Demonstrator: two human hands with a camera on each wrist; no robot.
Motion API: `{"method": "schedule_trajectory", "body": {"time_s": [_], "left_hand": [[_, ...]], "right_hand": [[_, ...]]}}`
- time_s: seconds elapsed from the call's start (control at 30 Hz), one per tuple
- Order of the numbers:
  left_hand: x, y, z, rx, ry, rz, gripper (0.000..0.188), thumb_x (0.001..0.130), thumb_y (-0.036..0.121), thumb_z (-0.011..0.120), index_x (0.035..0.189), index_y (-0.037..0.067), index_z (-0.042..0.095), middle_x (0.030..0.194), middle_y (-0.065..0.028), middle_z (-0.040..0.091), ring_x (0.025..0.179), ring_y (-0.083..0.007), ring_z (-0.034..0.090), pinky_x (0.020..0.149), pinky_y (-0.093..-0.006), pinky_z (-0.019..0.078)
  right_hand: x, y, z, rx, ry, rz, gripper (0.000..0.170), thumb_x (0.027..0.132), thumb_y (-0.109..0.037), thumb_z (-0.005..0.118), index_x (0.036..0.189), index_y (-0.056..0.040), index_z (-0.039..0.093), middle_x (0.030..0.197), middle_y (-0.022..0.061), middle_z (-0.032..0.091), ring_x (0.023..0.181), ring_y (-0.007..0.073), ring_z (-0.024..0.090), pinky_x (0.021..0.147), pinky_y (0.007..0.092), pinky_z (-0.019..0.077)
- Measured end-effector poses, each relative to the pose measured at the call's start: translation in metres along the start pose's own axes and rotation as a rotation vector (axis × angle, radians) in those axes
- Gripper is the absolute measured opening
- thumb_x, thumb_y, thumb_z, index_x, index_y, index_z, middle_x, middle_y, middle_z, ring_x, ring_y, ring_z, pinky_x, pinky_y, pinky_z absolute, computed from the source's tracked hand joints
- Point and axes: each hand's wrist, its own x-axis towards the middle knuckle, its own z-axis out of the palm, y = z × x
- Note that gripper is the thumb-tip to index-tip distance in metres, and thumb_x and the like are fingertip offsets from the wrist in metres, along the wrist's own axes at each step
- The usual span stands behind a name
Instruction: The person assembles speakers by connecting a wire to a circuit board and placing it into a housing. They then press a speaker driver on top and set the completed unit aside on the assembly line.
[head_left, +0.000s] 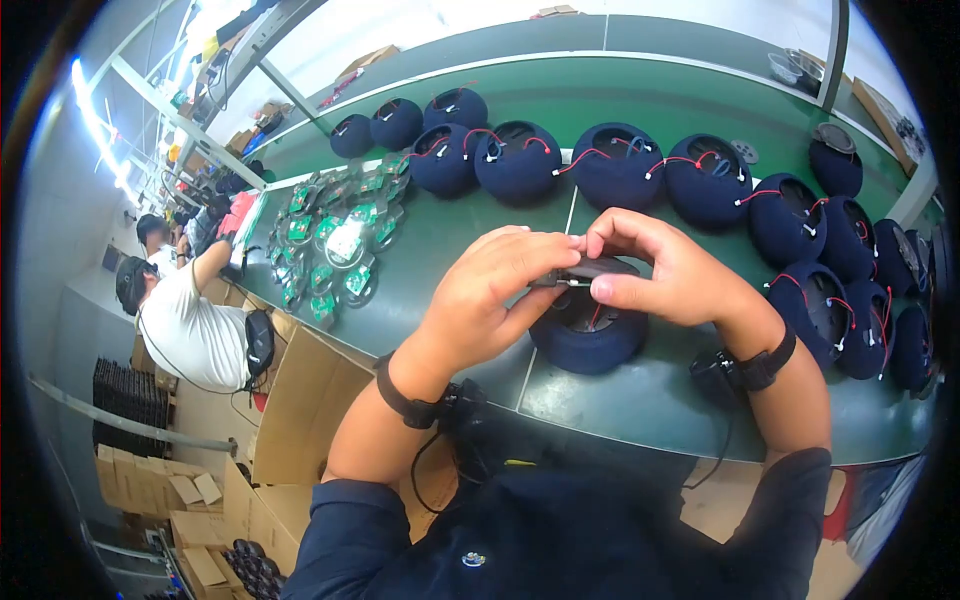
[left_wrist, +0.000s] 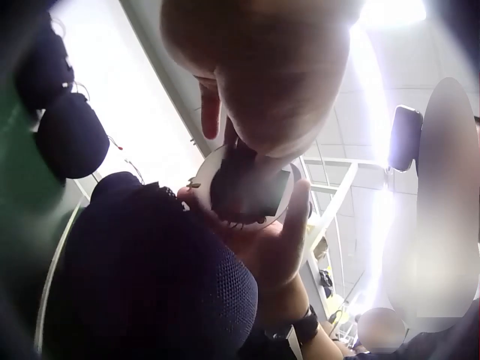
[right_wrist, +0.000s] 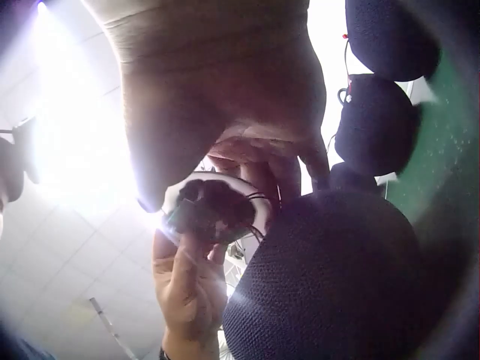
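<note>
the left hand [head_left: 492,278] and the right hand [head_left: 675,268] together hold a round, dark-centred disc with a pale rim [head_left: 603,267], each pinching its edge between thumb and fingers. the disc is over the top opening of a round, navy, fabric-covered shell [head_left: 590,348] that sits on the dark green desk [head_left: 450,220]. a red wire shows inside that opening; whether it joins the disc, i cannot tell. the wrist views show a green patch on the disc's underside. beyond the hands, more navy fabric shells with red wires [head_left: 618,182] curve along the desk to the right. to the left lies a pile of clear plastic discs with green circuit boards [head_left: 325,240]. a person in a white shirt [head_left: 195,335] is farther left.
</note>
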Motion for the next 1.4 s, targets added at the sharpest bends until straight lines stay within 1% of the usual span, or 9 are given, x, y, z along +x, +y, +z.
{"method": "schedule_trajectory", "body": {"time_s": [0.1, 0.13, 0.23, 0.5, 0.7, 0.93, 1.03, 1.23, 1.4], "left_hand": [[-0.009, 0.0, -0.003, 0.1, -0.05, 0.045, 0.042, 0.078, -0.002, 0.075, 0.119, 0.003, 0.069, 0.127, -0.0167, 0.07, 0.124, -0.0336, 0.064, 0.105, -0.0449, 0.048], [-0.012, 0.005, -0.003, 0.065, -0.026, 0.017, 0.042, 0.079, 0.001, 0.075, 0.12, 0.002, 0.068, 0.128, -0.0178, 0.068, 0.123, -0.0352, 0.063, 0.105, -0.0452, 0.0478], [-0.021, 0.013, 0.006, 0.065, 0.036, -0.102, 0.043, 0.08, 0.008, 0.076, 0.121, 0.0, 0.067, 0.129, -0.0194, 0.065, 0.121, -0.0376, 0.062, 0.103, -0.0447, 0.0482], [-0.012, 0.039, 0.031, 0.318, 0.098, -0.205, 0.041, 0.079, 0.001, 0.071, 0.119, -0.004, 0.066, 0.104, -0.0166, 0.062, 0.092, -0.0338, 0.061, 0.082, -0.043, 0.052], [-0.002, 0.035, 0.051, 0.346, 0.184, -0.331, 0.021, 0.085, 0.003, 0.069, 0.104, -0.004, 0.065, 0.094, -0.0152, 0.061, 0.083, -0.0338, 0.061, 0.073, -0.0434, 0.052], [0.007, 0.028, 0.064, 0.408, 0.188, -0.388, 0.019, 0.088, 0.015, 0.069, 0.096, -0.001, 0.064, 0.09, -0.0151, 0.059, 0.082, -0.0347, 0.061, 0.07, -0.0449, 0.052], [0.009, 0.029, 0.057, 0.342, 0.209, -0.159, 0.021, 0.086, 0.015, 0.071, 0.098, 0.0, 0.063, 0.091, -0.0128, 0.06, 0.083, -0.0326, 0.058, 0.074, -0.0419, 0.0487], [-0.008, 0.027, 0.053, 0.152, 0.224, -0.075, 0.028, 0.083, 0.008, 0.074, 0.109, 0.001, 0.066, 0.094, -0.0118, 0.064, 0.082, -0.0315, 0.06, 0.074, -0.0417, 0.0499], [-0.021, 0.026, 0.029, 0.163, 0.344, 0.023, 0.025, 0.08, -0.001, 0.075, 0.104, 0.003, 0.068, 0.097, -0.0138, 0.069, 0.081, -0.0312, 0.067, 0.072, -0.0389, 0.0556]], "right_hand": [[-0.002, -0.011, 0.005, -0.168, -0.021, 0.019, 0.047, 0.085, -0.023, 0.082, 0.118, -0.0073, 0.053, 0.126, 0.0048, 0.059, 0.121, 0.0166, 0.056, 0.109, 0.0353, 0.0417], [-0.004, -0.014, 0.01, -0.247, 0.029, -0.058, 0.059, 0.082, -0.032, 0.085, 0.123, -0.0048, 0.053, 0.116, 0.0115, 0.062, 0.112, 0.023, 0.061, 0.099, 0.0358, 0.0478], [-0.01, -0.034, 0.02, -0.565, 0.06, -0.106, 0.077, 0.074, -0.025, 0.086, 0.136, -0.0011, 0.047, 0.131, 0.0249, 0.055, 0.125, 0.0424, 0.055, 0.105, 0.0441, 0.0463], [-0.015, -0.034, 0.043, -0.75, 0.158, -0.172, 0.102, 0.069, -0.014, 0.088, 0.154, -0.0029, 0.033, 0.14, 0.0252, 0.049, 0.13, 0.0433, 0.051, 0.11, 0.0471, 0.0432], [-0.02, -0.04, 0.057, -0.933, 0.186, -0.079, 0.109, 0.068, -0.014, 0.09, 0.158, -0.0051, 0.029, 0.141, 0.0178, 0.051, 0.132, 0.0379, 0.051, 0.114, 0.0624, 0.0338], [-0.02, -0.041, 0.059, -0.995, 0.191, -0.07, 0.108, 0.064, -0.016, 0.092, 0.154, -0.0038, 0.036, 0.138, 0.0182, 0.055, 0.13, 0.0366, 0.054, 0.115, 0.0572, 0.0344], [-0.017, -0.038, 0.055, -1.027, 0.212, -0.119, 0.109, 0.063, -0.018, 0.093, 0.154, -0.0017, 0.035, 0.136, 0.0195, 0.058, 0.127, 0.0371, 0.056, 0.113, 0.053, 0.0383], [-0.013, -0.036, 0.054, -0.846, 0.195, 0.02, 0.108, 0.064, -0.021, 0.094, 0.152, 0.0028, 0.037, 0.138, 0.0238, 0.057, 0.125, 0.0408, 0.058, 0.107, 0.0466, 0.0471], [-0.012, -0.04, 0.049, -0.945, 0.094, 0.031, 0.104, 0.066, -0.024, 0.095, 0.15, 0.002, 0.04, 0.14, 0.0255, 0.056, 0.129, 0.0428, 0.055, 0.109, 0.046, 0.0467]]}}
